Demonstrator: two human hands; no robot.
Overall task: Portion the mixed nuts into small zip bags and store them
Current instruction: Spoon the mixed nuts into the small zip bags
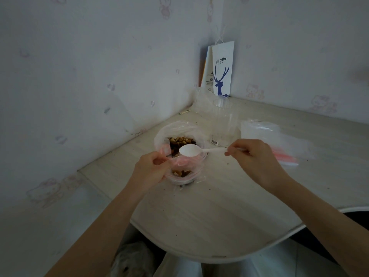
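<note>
A large clear bag of mixed nuts (180,141) lies open on the pale table (209,212) near the wall. Just in front of it, my left hand (151,168) pinches the pink-striped mouth of a small zip bag (184,173) that holds a few nuts at its bottom. My right hand (253,156) grips the handle of a white plastic spoon (188,150). The spoon's bowl looks empty and hovers over the small bag's mouth, at the near edge of the big bag.
A clear plastic cup (223,122) stands behind the spoon. A pile of empty zip bags (273,140) lies to the right. A white paper coffee bag (221,70) leans in the corner. Crumbs dot the table; its curved front edge is near my lap.
</note>
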